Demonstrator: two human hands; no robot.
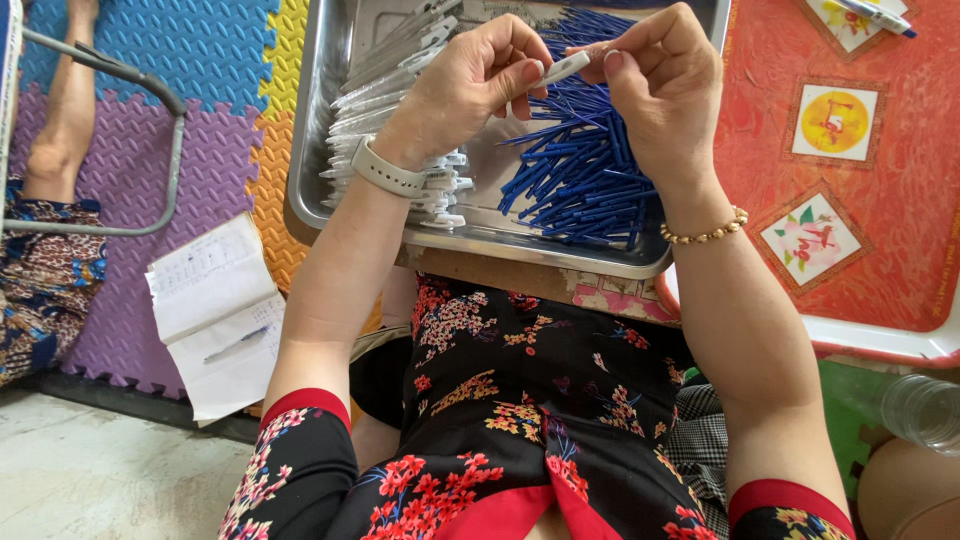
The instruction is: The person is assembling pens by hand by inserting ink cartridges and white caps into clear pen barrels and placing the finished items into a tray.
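Note:
Both my hands are raised over a metal tray [318,150]. My left hand [465,85] pinches a white pen barrel [562,68] by one end. My right hand [665,85] pinches the other end with thumb and forefinger. Under my right hand lies a heap of blue pen refills [580,170]. A stack of white and clear pen barrels [385,90] fills the tray's left side, partly hidden by my left wrist. I wear a white watch [385,170] on the left wrist and a bead bracelet [705,233] on the right.
A red tray table with picture tiles [850,200] stands to the right, a pen [880,15] at its top edge. An open notebook with a pen [215,315] lies on the coloured foam mat [150,60] at left. Another person's leg [60,110] and a metal frame [170,150] are far left. A clear plastic bottle [925,410] sits lower right.

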